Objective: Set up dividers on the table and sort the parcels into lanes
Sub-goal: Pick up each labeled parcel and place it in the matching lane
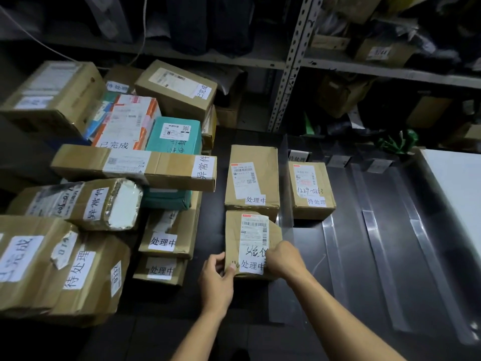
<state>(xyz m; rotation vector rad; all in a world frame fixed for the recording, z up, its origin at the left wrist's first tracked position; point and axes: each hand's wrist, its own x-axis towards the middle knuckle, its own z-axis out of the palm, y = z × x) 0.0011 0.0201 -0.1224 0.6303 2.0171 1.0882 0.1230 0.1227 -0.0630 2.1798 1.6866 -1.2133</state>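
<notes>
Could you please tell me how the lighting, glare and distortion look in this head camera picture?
Head view: dim overall, the shelves at the top nearly black; glare streaks the clear dividers and the white board at right is bright; wide-angle bending curves the edges; the left boxes look slightly soft, while the parcel held by both hands, left and right, is legible.

Three brown cardboard boxes (252, 178) sit in the lanes between four clear plastic dividers (287, 183); one green box (174, 135).
</notes>
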